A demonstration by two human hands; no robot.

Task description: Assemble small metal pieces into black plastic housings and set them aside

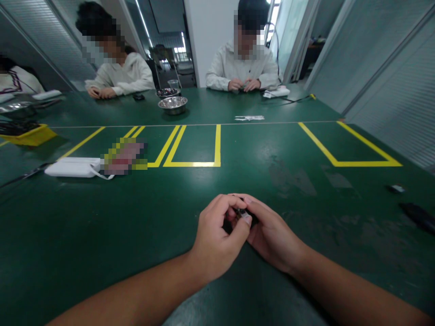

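Both hands are meeting over the near edge of the table [142,213]. The left hand [214,240] and right hand [272,235] are pinching a small dark part [242,213] between their fingertips, each grip clenched on it and equally near; its long axis is hidden.

A green table [102,235] marked with yellow lines [190,156] carries a white power bank [73,167], steel bowl [172,104] and yellow tray [32,136]

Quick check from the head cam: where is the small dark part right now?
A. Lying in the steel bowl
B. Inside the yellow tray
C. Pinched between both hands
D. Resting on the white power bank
C: the left hand and right hand meet over the green table, fingertips closed around the small dark part.
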